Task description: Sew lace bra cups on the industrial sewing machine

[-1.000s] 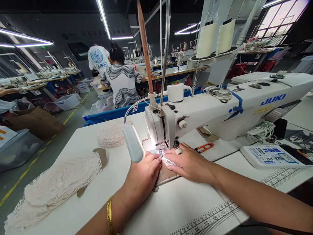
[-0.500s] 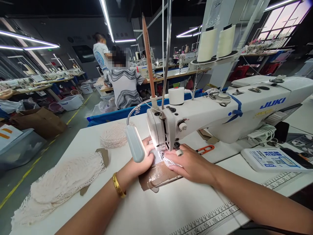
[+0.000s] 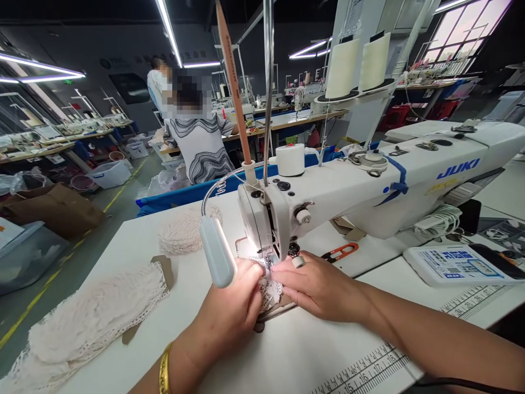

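A small piece of white eyelet lace [image 3: 270, 295] lies under the needle of the white sewing machine [image 3: 262, 219]. My left hand [image 3: 233, 298], a gold bangle at the wrist, is closed with its fingers curled at the lace's left edge. From the right, my right hand [image 3: 320, 282] pinches the lace close to the presser foot, thumb and fingers nearly together. The fingertips of both hands are partly hidden by the machine head and by glare. A grey lamp [image 3: 217, 251] hangs just above my left hand.
Piles of cream lace [image 3: 94, 323] and ruffled trim [image 3: 188, 230] lie left on the table. Orange-handled thread snips [image 3: 344, 251] and a white box [image 3: 451, 265] are at the right. Thread cones [image 3: 342, 68] stand behind. A seated person [image 3: 200, 142] works beyond the table.
My left hand has come back toward me from beside the needle, and its fingers have curled in. More lace now shows between my hands, covering the brown piece. My right hand stays nearly in place.
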The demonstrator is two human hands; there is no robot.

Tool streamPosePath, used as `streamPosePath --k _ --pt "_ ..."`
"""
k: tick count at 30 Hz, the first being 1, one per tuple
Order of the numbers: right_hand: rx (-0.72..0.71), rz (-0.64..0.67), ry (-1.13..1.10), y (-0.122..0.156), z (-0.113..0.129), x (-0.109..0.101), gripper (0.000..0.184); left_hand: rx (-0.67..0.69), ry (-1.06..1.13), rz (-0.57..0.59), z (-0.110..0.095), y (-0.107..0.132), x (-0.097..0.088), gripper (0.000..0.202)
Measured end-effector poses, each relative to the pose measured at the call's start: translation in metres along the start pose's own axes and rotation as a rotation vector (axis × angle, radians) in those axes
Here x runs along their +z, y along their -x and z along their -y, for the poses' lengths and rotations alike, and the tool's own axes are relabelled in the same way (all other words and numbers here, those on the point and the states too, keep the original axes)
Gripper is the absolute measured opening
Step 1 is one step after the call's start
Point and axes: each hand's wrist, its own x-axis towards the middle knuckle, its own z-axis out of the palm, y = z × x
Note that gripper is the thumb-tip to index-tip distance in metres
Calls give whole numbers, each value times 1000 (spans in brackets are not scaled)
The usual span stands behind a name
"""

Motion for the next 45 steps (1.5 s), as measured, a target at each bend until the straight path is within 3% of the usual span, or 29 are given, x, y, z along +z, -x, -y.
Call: streamPosePath --k 11,19,23,30,35,45 --pt "56 90 10 2 -2 4 18 3 -42 44 1 4 6 15" --pt "48 60 6 1 -2 4 18 -41 10 73 6 5 9 6" --pt "67 39 4 1 -2 4 15 -67 -3 99 9 3 7 14" --pt "71 32 5 2 -1 3 14 -14 -2 32 11 4 6 16" --pt "79 48 7 2 -1 3 14 -5 -16 48 10 4 5 11" --pt "82 46 4 3 -1 4 16 101 -1 20 4 5 2 22"
